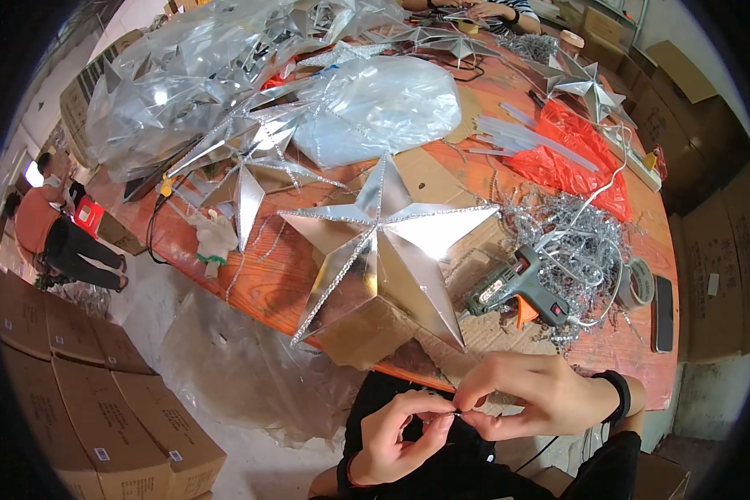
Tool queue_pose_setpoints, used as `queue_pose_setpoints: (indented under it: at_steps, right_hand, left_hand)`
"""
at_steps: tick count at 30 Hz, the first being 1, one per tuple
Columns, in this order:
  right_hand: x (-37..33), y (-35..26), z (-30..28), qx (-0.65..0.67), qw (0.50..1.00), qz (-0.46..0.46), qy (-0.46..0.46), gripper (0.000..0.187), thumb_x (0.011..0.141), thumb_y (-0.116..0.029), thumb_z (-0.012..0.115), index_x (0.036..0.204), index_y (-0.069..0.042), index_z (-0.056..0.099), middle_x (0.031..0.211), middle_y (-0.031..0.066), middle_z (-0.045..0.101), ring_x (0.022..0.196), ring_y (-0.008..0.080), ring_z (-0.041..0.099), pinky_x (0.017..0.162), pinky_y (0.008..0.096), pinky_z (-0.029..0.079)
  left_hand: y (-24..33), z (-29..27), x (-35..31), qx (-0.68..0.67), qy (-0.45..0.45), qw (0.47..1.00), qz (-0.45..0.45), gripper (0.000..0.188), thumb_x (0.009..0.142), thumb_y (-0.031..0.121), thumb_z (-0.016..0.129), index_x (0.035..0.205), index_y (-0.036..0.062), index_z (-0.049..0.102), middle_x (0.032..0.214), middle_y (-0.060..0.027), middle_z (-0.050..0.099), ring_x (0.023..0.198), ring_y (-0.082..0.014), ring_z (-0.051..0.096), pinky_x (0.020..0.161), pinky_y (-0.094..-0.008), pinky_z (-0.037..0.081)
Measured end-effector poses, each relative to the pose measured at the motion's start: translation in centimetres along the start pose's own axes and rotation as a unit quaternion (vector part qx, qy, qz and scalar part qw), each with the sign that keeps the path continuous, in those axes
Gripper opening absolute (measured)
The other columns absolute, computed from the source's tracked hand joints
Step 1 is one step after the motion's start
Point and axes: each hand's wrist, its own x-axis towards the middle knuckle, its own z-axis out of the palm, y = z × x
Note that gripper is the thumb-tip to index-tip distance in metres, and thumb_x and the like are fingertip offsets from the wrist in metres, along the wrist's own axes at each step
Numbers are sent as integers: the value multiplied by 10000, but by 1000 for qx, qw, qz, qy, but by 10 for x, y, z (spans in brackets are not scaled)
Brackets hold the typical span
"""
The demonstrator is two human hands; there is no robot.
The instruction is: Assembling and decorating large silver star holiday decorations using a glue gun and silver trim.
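Observation:
Both my hands meet over my lap at the table's near edge. My left hand [400, 437] pinches with thumb and forefinger, its tips against a tiny dark piece [457, 413] too small to name. My right hand [529, 396] pinches the same spot from the other side, a dark band round its wrist. Just beyond lies a large silver five-pointed star [417, 237], with glittery trim along some of its ridges. To its right a grey-green glue gun [521, 292] with an orange trigger rests on its side, next to a tangle of silver tinsel trim [571, 250].
Cardboard [367, 337] lies under the star. At right are a tape roll [637, 283], a phone [662, 312] and a red plastic bag [579, 158] with clear glue sticks. Bagged stars [183, 92] fill the back left. Cartons [100, 417] stand at lower left; other people are farther off.

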Motion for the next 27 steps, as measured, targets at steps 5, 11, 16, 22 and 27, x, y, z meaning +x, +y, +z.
queue_pose_setpoints:
  at_steps: [5, 11, 16, 22, 27]
  right_hand:
    - [0, -1, 1, -15, 1000, -6, -3, 226, 771, -14, 658, 964, 2, 541, 882, 86, 549, 773, 198, 579, 673, 290, 479]
    - [0, 1, 2, -2, 1000, -5, 0, 227, 767, -13, 659, 961, 0, 542, 887, 91, 562, 791, 210, 583, 692, 300, 478]
    - [0, 1, 2, -7, 1000, 9, 2, 214, 757, -2, 676, 946, -6, 574, 907, 94, 606, 811, 216, 606, 703, 303, 489]
    - [0, 3, 3, -9, 1000, -2, 8, 235, 747, 3, 664, 948, -1, 542, 870, 89, 573, 781, 231, 590, 681, 318, 484]
    - [2, 2, 1, -23, 1000, 2, 15, 223, 740, 9, 672, 933, -3, 562, 875, 91, 590, 787, 230, 601, 683, 312, 489]
  left_hand:
    - [0, -1, 2, 9, -6, 1000, 24, 170, 826, -56, 585, 960, -47, 480, 808, -122, 567, 639, -151, 569, 564, -263, 462]
    - [1, 0, 2, 25, -2, 999, 23, 192, 815, -43, 609, 960, -45, 484, 795, -116, 572, 638, -158, 584, 557, -261, 456]
    - [-2, 4, 5, 5, 44, 998, 52, 213, 760, -72, 665, 950, -54, 572, 767, -109, 627, 585, -111, 569, 536, -209, 459]
    - [-5, 2, 6, 54, 38, 996, 66, 214, 753, -46, 680, 942, -37, 579, 722, -90, 635, 542, -109, 571, 492, -204, 447]
    - [-11, 4, 3, 44, 48, 996, 54, 218, 755, -16, 694, 945, -19, 585, 731, -85, 649, 516, -94, 565, 465, -204, 430]
